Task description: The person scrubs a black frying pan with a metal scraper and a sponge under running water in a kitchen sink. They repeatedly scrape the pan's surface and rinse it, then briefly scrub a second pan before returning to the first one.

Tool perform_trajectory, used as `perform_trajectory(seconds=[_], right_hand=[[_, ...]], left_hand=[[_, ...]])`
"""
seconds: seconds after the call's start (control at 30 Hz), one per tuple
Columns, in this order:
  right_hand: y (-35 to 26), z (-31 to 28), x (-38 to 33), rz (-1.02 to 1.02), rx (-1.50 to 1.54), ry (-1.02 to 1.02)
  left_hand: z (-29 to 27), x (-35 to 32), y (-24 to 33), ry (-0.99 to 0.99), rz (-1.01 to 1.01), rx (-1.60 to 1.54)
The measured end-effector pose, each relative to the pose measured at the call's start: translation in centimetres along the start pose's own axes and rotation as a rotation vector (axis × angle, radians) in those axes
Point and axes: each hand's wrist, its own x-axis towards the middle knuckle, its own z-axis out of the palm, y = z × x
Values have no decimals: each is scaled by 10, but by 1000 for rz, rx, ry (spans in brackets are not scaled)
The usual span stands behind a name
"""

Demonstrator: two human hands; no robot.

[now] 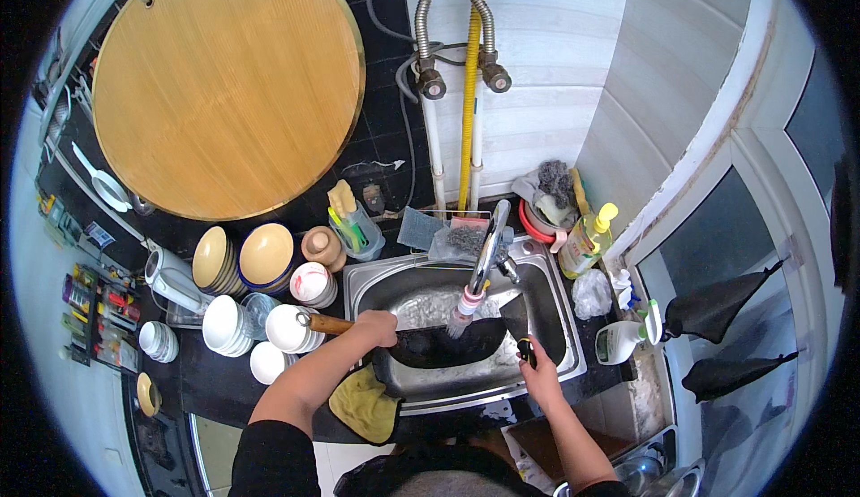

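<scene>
My left hand (376,328) is closed round the wooden handle (330,323) of a black wok (439,350), which lies tilted in the steel sink (573,354). From the faucet (491,250), water (459,325) runs down into the wok. Closed on a black handle, my right hand (540,374) is at the sink's right side. That handle belongs to a spatula (514,316) with a flat, dark blade, which stands over the right part of the basin. A yellow-green cloth (365,405) lies on the counter's front edge, below my left forearm.
Stacked white bowls (226,324) and yellow bowls (266,255) crowd the counter left of the sink. A large round wooden board (228,85) leans behind them. A soap bottle (587,242), a spray bottle (620,340) and a red-rimmed basin (537,225) stand to the right.
</scene>
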Motion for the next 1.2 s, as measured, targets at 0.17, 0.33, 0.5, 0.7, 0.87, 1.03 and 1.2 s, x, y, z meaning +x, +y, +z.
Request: perform_trajectory(seconds=[0.17, 0.33, 0.5, 0.7, 0.87, 1.03, 1.2], right_hand=[[28, 1, 1, 61, 138, 24], [55, 10, 1, -51, -53, 119], [4, 26, -33, -172, -301, 133], [-3, 53, -64, -328, -383, 55], [20, 45, -31, -182, -426, 100], [13, 63, -64, -332, -428, 5], [15, 66, -51, -219, -395, 26]], left_hand=[[-27, -5, 18, -186, -51, -28], [-33, -1, 34, -263, -105, -173], [-15, -2, 28, -317, -73, -121], [12, -31, 26, -282, -111, -180], [16, -51, 36, -355, -147, -195], [22, -43, 31, -416, -164, -196], [28, -22, 18, -515, -98, -242]])
